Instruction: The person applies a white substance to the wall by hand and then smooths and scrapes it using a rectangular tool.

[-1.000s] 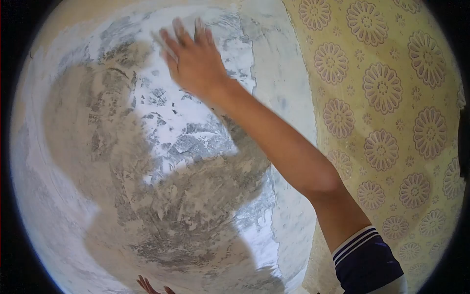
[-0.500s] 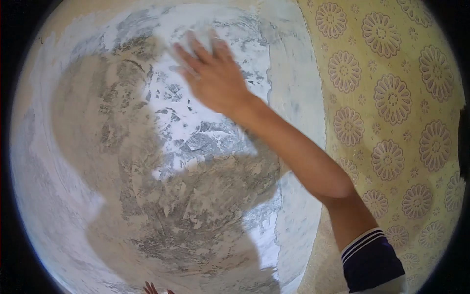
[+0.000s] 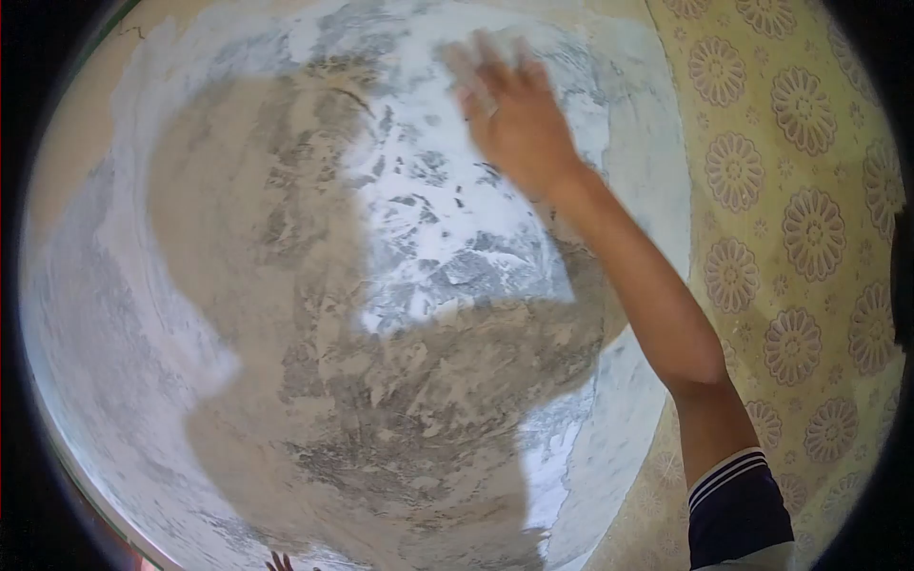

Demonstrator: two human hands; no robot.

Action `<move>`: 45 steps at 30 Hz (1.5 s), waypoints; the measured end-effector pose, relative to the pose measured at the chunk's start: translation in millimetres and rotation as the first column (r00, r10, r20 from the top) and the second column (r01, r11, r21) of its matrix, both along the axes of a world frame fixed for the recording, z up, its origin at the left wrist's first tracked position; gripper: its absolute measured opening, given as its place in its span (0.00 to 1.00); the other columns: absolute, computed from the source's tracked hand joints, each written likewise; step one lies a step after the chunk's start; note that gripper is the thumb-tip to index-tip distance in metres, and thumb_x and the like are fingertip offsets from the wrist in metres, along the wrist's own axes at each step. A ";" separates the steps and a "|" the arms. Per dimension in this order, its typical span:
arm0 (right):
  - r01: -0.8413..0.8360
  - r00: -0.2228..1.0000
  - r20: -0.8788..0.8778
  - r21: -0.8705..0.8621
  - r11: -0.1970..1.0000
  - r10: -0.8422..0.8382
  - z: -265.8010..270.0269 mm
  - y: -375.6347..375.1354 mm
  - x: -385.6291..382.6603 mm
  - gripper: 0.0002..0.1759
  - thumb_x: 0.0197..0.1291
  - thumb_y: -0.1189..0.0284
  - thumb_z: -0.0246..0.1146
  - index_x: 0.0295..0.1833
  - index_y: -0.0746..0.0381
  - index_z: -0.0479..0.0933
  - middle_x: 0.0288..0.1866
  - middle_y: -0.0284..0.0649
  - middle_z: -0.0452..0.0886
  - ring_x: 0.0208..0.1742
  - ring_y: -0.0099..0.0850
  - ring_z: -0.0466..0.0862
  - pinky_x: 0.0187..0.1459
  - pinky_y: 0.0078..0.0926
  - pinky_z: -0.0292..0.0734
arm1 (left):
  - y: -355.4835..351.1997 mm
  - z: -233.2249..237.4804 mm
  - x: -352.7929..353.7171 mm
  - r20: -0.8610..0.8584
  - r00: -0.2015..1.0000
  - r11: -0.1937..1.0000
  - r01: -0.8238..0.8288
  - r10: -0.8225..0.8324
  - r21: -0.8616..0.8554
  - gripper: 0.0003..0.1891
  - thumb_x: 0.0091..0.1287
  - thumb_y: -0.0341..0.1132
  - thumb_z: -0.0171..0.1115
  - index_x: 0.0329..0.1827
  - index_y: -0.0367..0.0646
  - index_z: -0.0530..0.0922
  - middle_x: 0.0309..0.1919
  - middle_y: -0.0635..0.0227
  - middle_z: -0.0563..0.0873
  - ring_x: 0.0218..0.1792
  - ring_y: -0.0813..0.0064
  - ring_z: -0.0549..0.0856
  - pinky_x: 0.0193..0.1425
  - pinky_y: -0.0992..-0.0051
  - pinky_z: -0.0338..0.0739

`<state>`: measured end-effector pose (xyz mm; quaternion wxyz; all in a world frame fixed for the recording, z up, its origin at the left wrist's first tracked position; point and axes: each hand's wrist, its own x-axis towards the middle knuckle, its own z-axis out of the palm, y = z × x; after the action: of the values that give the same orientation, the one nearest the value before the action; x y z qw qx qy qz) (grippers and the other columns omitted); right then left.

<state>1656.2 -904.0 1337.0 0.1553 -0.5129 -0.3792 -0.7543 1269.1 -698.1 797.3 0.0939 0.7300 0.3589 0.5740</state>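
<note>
Showing splayed, empty fingers, R hand [image 3: 522, 131] fronts patchy wall [image 3: 428, 381], prob. stiff, crumbly, best palmed flat; L hand [image 3: 278, 563] grip unclear.

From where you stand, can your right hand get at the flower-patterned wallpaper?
Probably yes: the right hand is raised over the patchy plastered wall, with the flower-patterned wallpaper to its right. The right elbow crosses in front of that wallpaper, and nothing visible blocks the way.

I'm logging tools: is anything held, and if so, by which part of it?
Cannot be told: no held thing shows, but the right hand is blurred with its palm hidden, and the left hand is mostly out of frame.
</note>
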 end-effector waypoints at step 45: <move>-0.004 0.998 0.063 -0.086 0.996 0.010 -20.8 99.0 -74.0 0.29 0.78 0.51 0.36 0.79 0.45 0.59 0.82 0.39 0.57 0.81 0.56 0.52 0.79 0.55 0.47 | 27.2 -35.4 -16.7 0.219 0.922 0.899 0.368 -0.320 -0.238 0.10 0.72 0.38 0.63 0.41 0.40 0.85 0.35 0.67 0.89 0.32 0.76 0.84 0.31 0.74 0.76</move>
<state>1582.2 -805.0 1316.2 0.1235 -0.4936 -0.4179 -0.7526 1252.5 -670.8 762.0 0.3253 0.7089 0.2901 0.5545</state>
